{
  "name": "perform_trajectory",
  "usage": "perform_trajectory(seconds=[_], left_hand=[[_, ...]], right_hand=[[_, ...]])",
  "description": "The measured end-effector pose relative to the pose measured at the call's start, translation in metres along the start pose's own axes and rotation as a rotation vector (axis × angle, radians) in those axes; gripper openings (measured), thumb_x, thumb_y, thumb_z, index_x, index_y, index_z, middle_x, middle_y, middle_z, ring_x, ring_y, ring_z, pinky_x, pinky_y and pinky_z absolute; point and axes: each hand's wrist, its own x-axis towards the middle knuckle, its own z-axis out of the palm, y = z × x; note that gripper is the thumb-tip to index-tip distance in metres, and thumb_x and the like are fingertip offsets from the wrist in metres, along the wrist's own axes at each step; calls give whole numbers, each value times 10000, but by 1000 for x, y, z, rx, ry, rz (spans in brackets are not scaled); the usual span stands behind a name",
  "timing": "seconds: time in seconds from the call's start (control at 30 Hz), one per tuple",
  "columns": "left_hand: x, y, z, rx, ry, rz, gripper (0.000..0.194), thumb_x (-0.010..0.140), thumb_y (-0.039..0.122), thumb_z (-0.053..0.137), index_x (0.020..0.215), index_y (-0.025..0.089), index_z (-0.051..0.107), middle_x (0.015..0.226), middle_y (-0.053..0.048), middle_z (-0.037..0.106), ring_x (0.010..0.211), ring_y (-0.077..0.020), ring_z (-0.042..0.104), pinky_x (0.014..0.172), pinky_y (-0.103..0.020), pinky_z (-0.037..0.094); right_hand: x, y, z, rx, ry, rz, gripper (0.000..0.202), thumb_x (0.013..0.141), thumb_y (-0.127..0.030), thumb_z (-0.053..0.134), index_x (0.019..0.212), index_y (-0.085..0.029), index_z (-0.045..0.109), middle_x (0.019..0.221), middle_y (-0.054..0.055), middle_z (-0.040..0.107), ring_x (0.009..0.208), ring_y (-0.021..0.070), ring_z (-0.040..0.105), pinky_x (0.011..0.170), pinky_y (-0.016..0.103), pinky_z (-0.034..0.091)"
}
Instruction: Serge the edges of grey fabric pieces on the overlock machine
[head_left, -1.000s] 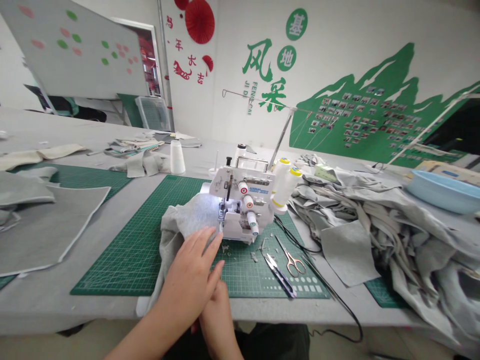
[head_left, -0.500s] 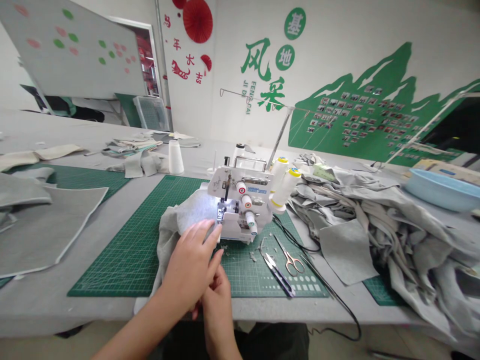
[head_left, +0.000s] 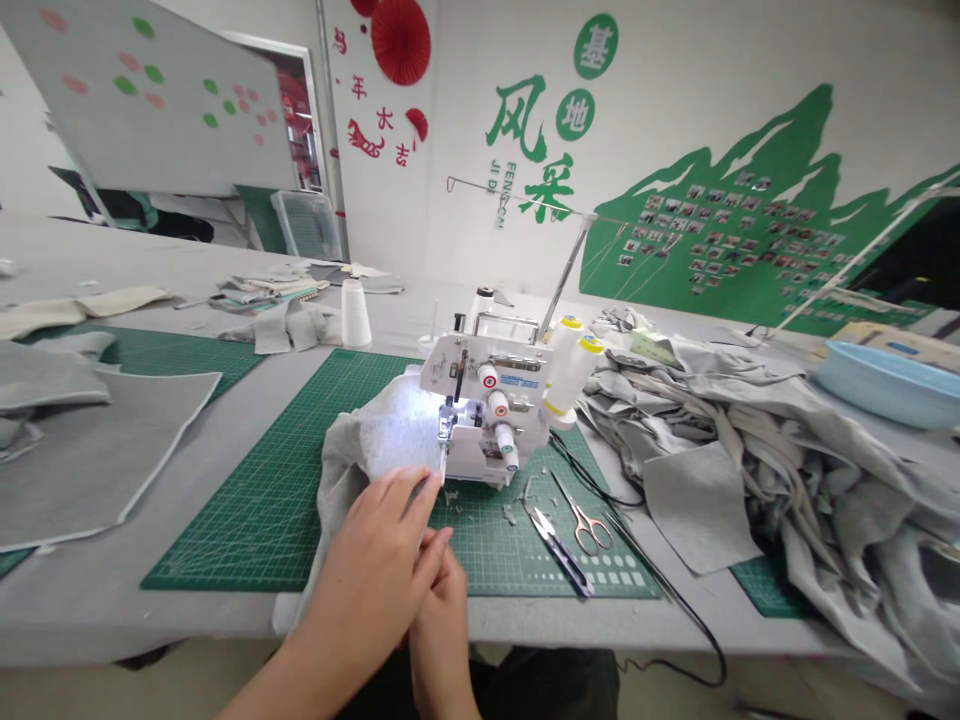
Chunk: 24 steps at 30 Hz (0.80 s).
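A white overlock sewing machine [head_left: 487, 400] stands on a green cutting mat [head_left: 247, 500], its lamp lit over the needle area. Grey fabric [head_left: 390, 430] lies at the machine's left side and drapes toward the table's front edge. My left hand [head_left: 382, 550] rests on this fabric just in front of the presser foot, its fingertips together on the edge. Close below and to its right, my right hand [head_left: 441, 600] is closed, thumb and fingers pinched at the fabric edge; what lies between them is mostly hidden.
Small scissors [head_left: 585, 520] and thread snips [head_left: 562, 555] lie right of the machine beside black cables. Farther right are a heap of grey fabric [head_left: 697, 500] and a blue basin [head_left: 892, 380]. A white thread cone [head_left: 355, 315] stands behind; grey panels [head_left: 112, 430] lie left.
My left hand has drawn back slightly from the presser foot toward me, showing more of the lit fabric. My right hand has shifted slightly, staying close beneath it. The view has moved a little.
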Motion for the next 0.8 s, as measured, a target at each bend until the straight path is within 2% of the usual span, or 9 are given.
perform_trajectory(seconds=[0.2,0.33,0.47,0.63,0.8], left_hand=[[3,3,3,26,-8,-14,416,899,212,581,1312,168,600,1303,-135,587,1196,-326,531,1015,-531,475],[4,3,5,33,-2,-26,434,877,200,600,1309,166,606,1294,-141,581,1196,-334,527,1026,-534,469],[3,3,6,32,10,-23,440,892,214,592,1331,172,586,1324,-141,563,1228,-332,507,1045,-532,458],[4,1,7,33,8,-24,443,900,219,591,1341,180,578,1340,-140,557,1250,-332,497,1061,-532,449],[9,-2,9,38,-6,-30,449,905,216,588,1351,170,578,1353,-146,557,1266,-336,493,1073,-539,442]], right_hand=[[-4,4,0,11,13,-43,495,786,-688,650,725,-212,525,508,-79,443,405,59,282,355,175,263],[0,8,-2,94,63,-67,506,721,-664,740,750,-220,500,572,-82,476,447,62,319,385,166,294],[3,12,-4,110,13,-36,506,742,-649,734,726,-206,491,566,-83,454,479,62,302,413,170,292],[1,10,-6,78,-43,-75,435,825,-586,687,780,-170,571,631,-42,531,549,78,351,469,181,315],[2,7,-6,30,-50,-67,426,824,-577,692,786,-169,576,553,-85,440,481,58,276,421,179,245]])
